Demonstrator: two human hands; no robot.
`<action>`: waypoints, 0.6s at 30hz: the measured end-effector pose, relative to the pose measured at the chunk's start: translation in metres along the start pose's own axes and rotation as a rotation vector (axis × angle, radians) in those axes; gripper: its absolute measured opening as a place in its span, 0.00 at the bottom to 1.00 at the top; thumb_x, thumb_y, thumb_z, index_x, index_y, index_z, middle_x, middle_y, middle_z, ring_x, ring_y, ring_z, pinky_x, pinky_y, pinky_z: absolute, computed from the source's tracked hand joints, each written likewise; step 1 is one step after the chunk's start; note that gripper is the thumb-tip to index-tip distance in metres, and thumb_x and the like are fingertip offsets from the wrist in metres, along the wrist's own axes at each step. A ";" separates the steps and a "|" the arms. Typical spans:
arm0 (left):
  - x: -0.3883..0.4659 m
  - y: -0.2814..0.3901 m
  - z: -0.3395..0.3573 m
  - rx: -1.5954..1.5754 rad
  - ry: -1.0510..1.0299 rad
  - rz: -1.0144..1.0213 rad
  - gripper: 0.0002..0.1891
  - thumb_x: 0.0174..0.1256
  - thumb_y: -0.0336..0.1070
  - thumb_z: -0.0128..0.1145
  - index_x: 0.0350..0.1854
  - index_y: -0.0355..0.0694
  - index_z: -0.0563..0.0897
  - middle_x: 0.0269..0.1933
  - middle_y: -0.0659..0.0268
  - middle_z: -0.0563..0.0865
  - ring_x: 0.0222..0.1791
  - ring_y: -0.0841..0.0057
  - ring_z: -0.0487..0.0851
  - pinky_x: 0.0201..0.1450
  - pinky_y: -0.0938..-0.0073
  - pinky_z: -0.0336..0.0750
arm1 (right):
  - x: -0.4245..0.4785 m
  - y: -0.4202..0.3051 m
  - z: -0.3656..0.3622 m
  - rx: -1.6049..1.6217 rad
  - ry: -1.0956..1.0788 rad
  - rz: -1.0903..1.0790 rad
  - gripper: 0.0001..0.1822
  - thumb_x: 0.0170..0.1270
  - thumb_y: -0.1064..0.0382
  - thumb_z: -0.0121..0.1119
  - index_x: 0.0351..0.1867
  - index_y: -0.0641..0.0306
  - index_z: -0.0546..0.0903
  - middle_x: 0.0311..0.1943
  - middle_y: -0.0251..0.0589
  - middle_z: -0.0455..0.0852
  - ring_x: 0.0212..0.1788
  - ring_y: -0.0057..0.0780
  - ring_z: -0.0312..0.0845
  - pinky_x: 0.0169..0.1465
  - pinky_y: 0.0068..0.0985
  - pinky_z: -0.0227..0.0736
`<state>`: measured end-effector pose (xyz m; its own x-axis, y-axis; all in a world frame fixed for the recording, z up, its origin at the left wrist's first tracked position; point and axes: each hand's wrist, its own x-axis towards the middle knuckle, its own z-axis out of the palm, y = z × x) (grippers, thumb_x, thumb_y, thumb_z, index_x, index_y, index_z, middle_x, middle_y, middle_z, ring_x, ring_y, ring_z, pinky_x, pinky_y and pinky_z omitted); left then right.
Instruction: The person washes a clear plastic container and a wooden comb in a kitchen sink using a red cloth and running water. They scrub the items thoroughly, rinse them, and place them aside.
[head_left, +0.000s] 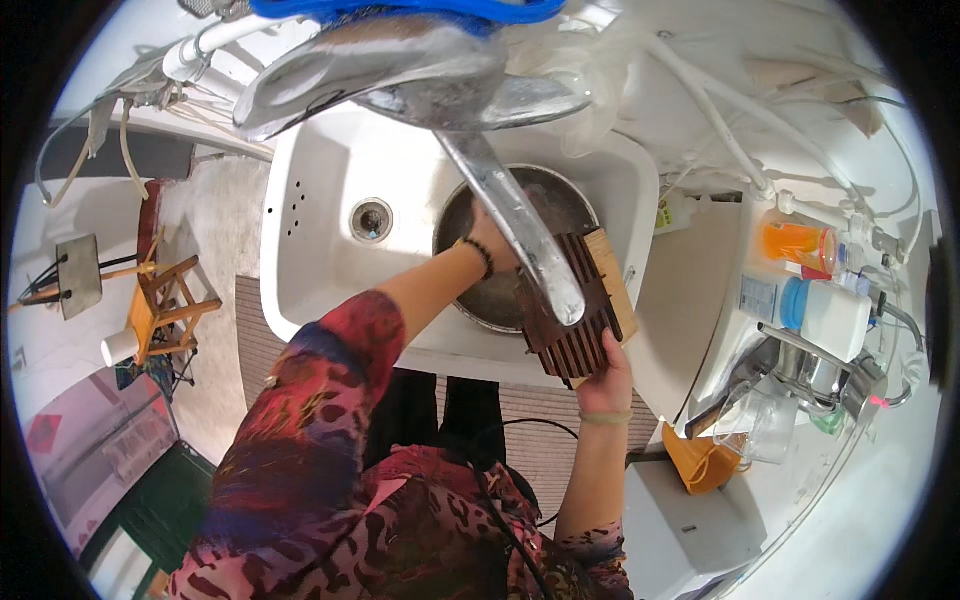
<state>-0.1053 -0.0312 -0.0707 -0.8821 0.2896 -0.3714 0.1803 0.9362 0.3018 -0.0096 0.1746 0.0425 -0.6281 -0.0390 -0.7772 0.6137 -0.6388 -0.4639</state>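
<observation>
My right hand (609, 375) grips the near end of a slatted dark wooden piece (592, 300), which lies against a pale wooden board (613, 279). Both are tilted over the right part of a round metal basin (487, 311). The basin stands in a white sink (322, 292) and holds what looks like dark water. My left hand (495, 232) reaches over the basin; its fingers are largely hidden behind the faucet spout (517, 217), so its grasp cannot be made out. The spout also covers part of the slatted piece.
The metal faucet body (390, 67) hangs over the sink's back. The sink drain (371, 220) lies left of the basin. At the right are an orange-filled jar (795, 246), a blue-lidded container (793, 301), a clear plastic jug (761, 424) and white pipes. A wooden stool (169, 307) stands at the left.
</observation>
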 end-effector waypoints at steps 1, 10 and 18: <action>-0.018 0.001 -0.008 0.005 -0.023 -0.055 0.30 0.58 0.48 0.55 0.65 0.56 0.64 0.70 0.57 0.51 0.69 0.46 0.43 0.65 0.37 0.44 | -0.002 -0.001 0.001 -0.004 0.007 -0.011 0.22 0.61 0.60 0.54 0.57 0.62 0.68 0.52 0.41 0.76 0.52 0.36 0.74 0.55 0.37 0.70; 0.062 -0.012 0.054 -0.525 -0.280 -0.260 0.17 0.59 0.38 0.53 0.52 0.45 0.78 0.65 0.53 0.64 0.62 0.69 0.68 0.64 0.54 0.59 | 0.005 0.003 -0.007 -0.011 0.031 0.011 0.22 0.63 0.60 0.51 0.57 0.64 0.68 0.53 0.42 0.76 0.53 0.37 0.73 0.55 0.40 0.70; -0.014 -0.034 0.047 -0.055 -0.004 -0.083 0.22 0.59 0.41 0.51 0.58 0.50 0.73 0.66 0.56 0.58 0.64 0.51 0.55 0.62 0.55 0.58 | -0.005 -0.004 -0.001 -0.037 0.025 -0.037 0.22 0.62 0.60 0.53 0.57 0.64 0.69 0.52 0.41 0.76 0.52 0.37 0.73 0.54 0.39 0.70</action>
<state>-0.0787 -0.0574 -0.1168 -0.8915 0.2126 -0.4001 0.0829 0.9447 0.3173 -0.0082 0.1776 0.0482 -0.6387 0.0037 -0.7695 0.6077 -0.6109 -0.5074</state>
